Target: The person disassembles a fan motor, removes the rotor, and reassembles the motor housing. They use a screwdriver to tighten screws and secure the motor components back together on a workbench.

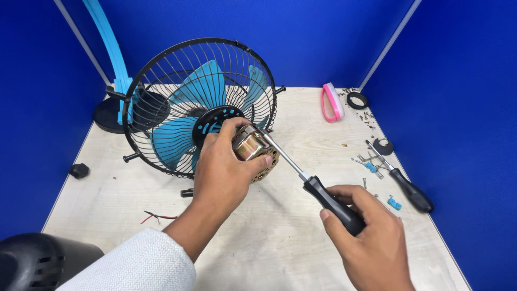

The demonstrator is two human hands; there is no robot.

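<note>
Blue partition walls (323,37) enclose a pale plywood tabletop (280,237) on three sides. At centre, the left hand (223,167) wraps tightly around a brass-coloured fan motor (253,148), which sits against the back of a black wire fan guard (199,102) holding light-blue blades (199,89); the guard stands tilted on the table. The right hand (371,242) closes firmly on the black handle of a screwdriver (318,188), whose steel shaft slants up and left to meet the motor housing. A curved light-blue stand (110,46) rises from a round black base (110,116) behind the guard. Along the right edge lie a second black-handled screwdriver (404,183), scattered screws and small blue parts (377,167), a black ring (357,99) and a pink-and-white oval piece (331,102). Red and black wires (156,217) lie near the white sleeve (140,267); a black motor cover (37,261) fills the lower left corner, and a small black knob (79,171) sits by the left wall.
</note>
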